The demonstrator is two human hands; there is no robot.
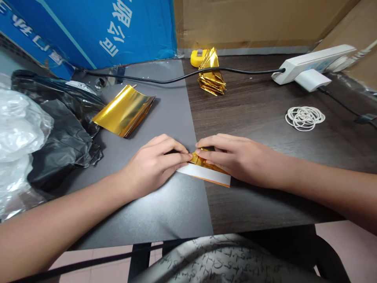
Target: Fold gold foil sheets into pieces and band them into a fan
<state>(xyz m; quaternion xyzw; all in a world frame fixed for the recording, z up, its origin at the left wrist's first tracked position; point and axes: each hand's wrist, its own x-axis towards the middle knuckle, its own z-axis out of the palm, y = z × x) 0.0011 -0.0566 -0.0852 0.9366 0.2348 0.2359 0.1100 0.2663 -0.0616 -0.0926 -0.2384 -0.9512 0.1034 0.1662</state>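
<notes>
Across the right edge of a smooth grey tabletop section, where it meets dark wood-grain tabletop, lies a small folded piece of gold foil paper with a white strip along its near side. A person's bare left hand, over the grey section, pinches the left end of that piece between thumb and fingers; the bare right hand, to the right of the grey section, grips the piece's far side with bent fingers, the fingertips of the two hands nearly meeting. On the grey section's far half sits a stack of shiny gold foil sheets, with a crumpled black plastic bag at the section's left side and cloudy clear plastic wrap at its far left. Just beyond the section's right edge, at the back, a bundle of folded gold foil pieces leans by a rounded yellow object. Well to the right of the section are a loose coil of thin white cord and a white power strip, whose black cable runs across the section's far end; behind the section stands a blue panel with white characters
</notes>
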